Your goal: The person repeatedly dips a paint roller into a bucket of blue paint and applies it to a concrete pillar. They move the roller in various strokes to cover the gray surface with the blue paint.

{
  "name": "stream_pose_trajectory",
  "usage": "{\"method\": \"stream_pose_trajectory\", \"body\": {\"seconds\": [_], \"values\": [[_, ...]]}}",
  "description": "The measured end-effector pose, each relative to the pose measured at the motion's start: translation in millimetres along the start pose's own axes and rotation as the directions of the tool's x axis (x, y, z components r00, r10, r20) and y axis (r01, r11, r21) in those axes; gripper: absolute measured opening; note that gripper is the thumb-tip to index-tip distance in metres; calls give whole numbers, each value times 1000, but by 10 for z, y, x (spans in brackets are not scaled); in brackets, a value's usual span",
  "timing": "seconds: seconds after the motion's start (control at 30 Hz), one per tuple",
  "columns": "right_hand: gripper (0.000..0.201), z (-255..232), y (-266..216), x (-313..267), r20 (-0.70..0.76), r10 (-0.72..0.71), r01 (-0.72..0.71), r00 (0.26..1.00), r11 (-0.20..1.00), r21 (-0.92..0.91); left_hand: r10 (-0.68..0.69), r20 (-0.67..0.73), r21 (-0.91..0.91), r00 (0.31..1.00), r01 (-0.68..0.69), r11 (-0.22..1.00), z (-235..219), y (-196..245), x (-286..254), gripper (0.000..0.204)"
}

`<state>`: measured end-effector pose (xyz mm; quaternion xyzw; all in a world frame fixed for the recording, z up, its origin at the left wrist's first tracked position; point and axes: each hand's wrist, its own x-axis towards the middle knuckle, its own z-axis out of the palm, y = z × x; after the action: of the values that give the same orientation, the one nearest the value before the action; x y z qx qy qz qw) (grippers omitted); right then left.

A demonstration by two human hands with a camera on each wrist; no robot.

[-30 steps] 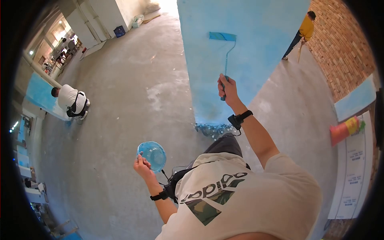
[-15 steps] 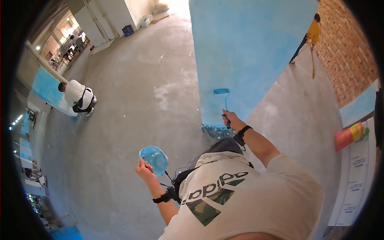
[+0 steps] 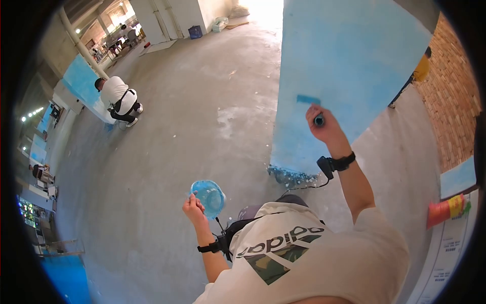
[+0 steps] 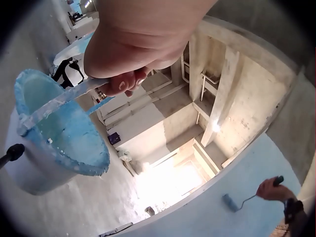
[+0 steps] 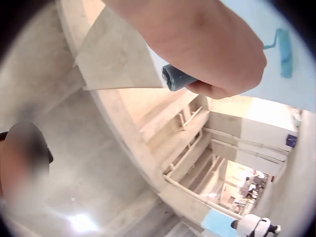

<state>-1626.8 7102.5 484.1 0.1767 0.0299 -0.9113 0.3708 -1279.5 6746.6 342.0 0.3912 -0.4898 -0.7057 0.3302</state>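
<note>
In the head view my right hand grips the dark handle of a paint roller, its butt end facing the camera. The blue-wet roller sleeve lies against a light blue painted wall. My right wrist view shows the grip poking out of the curled fingers, with the sleeve beyond. Low on the left, my left hand holds a small paint-smeared bucket by its handle. Blue paint coats the bucket's rim and inside; it hangs tilted in the left wrist view.
A person in white crouches at a blue panel on the left. Someone in yellow is partly hidden behind the painted wall, near a brick wall. Paint spots mark the wall's foot. A cable trails from my right wrist.
The roller went down the wall, then partway back up, and my right hand now hides its wire frame. The head view has swung left. My left hand still holds the bucket.
</note>
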Motion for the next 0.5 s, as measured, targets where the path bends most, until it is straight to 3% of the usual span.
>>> {"method": "stream_pose_trajectory", "body": {"seconds": [0.07, 0.13, 0.2, 0.23, 0.3, 0.43, 0.5], "values": [[13, 448, 407, -269, 78, -45, 53, 996, 993, -106, -10, 1, 27, 1000, 10, 1000, -93, -88, 90, 21], [14, 579, 642, -369, 161, -92, 123, 983, 972, -198, -19, 28, -17, 999, 19, 1000, -101, -125, 125, 21], [17, 649, 740, -483, 217, -201, 280, 955, 850, -446, -11, 33, -3, 999, 11, 1000, -27, -4, 43, 21], [17, 609, 754, -486, 219, -203, 283, 954, 850, -443, -6, 32, 0, 999, 6, 1000, -17, 13, 32, 22], [21, 393, 777, -375, 252, -344, 426, 904, 689, -586, -8, 33, 1, 999, 8, 1000, -58, -58, 71, 22], [26, -53, 570, -129, 233, -430, 478, 872, 649, -592, 13, 42, -3, 999, -13, 1000, -114, -170, 84, 22], [31, -325, 436, 50, 210, -477, 474, 853, 542, -694, -7, 39, -11, 999, 8, 1000, -127, -209, 117, 22]]}}
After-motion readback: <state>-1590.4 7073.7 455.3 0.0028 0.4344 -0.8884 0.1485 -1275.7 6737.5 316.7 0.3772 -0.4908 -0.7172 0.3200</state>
